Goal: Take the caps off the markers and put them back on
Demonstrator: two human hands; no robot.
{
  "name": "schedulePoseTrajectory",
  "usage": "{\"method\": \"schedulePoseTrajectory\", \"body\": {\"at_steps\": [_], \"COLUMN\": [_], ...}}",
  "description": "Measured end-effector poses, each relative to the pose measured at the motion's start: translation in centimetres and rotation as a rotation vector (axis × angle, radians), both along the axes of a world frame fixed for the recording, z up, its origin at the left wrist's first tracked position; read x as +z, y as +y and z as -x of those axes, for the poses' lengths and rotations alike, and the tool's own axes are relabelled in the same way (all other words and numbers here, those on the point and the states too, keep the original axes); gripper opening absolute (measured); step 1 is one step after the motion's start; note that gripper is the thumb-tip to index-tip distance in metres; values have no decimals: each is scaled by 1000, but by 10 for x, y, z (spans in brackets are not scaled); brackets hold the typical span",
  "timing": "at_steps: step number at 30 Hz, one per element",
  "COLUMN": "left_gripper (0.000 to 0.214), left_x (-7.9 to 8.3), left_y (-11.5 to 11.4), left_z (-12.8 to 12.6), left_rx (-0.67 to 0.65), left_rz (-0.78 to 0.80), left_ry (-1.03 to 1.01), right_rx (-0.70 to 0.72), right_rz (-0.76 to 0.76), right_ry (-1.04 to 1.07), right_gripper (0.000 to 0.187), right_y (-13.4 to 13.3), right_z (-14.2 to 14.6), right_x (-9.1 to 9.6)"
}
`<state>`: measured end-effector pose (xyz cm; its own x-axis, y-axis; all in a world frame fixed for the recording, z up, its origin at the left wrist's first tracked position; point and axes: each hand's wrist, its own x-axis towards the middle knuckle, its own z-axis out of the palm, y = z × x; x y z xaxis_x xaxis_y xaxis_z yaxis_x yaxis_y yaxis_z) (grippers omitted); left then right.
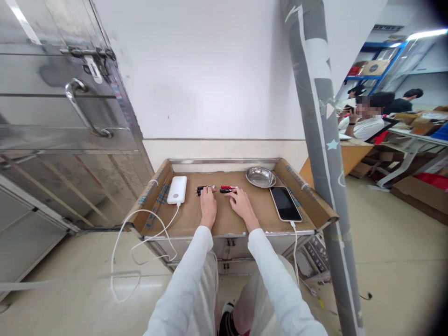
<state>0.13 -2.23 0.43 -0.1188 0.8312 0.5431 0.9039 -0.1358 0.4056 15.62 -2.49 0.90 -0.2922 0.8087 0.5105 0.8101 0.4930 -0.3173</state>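
Pen-like pieces lie in two small groups on the cardboard-lined tabletop in the head view, their exact kind too small to make out: black pieces on the left, and a red piece with a black piece just in front of it on the right. The left hand reaches over the left group with its fingertips at the near ends; whether they clamp anything or only rest there, I cannot tell. The right hand is half curled, thumb and forefinger apart at the root and converging beside the right-hand black piece; the pictures do not settle whether the tips close on it. Pieces this slender probably roll easily, so light pressure from the fingertips, with the palms lifted, seems best. Handling one at a time by its middle should keep its neighbours aligned. Both forearms do well to stay between the white power bank on the left and the phone and steel dish on the right.
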Motion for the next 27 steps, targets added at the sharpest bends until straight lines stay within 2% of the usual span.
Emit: {"method": "schedulePoseTrajectory", "body": {"at_steps": [3,5,8,11,14,17,24,27], "left_gripper": [29,29,29,27,27,27,25,23], "left_x": [3,4,6,6,6,4,-1,-3], "left_y": [-1,-2,-4,-6,-5,-5,-6,-6], "left_z": [-3,-5,-8,-8,-9,-9,-6,-5], "left_rx": [200,285,333,372,385,380,266,259], "left_rz": [38,64,93,108,108,94,25,-3], "left_ry": [68,112,165,188,205,199,-10,-32], "right_rx": [-54,-92,-97,-22,30,-3,-27,-27], "right_rz": [9,13,7,3,11,17,25,28], "right_ry": [-37,-59,-54,-33,-37,-39,-29,-9], "right_gripper": [33,34,35,34,31,31,32,31], "right_y": [-1,-1,-1,-1,0,0,0,1], "right_z": [1,1,1,1,0,0,1,1], "right_x": [1,1,1,1,1,0,-2,-2]}}
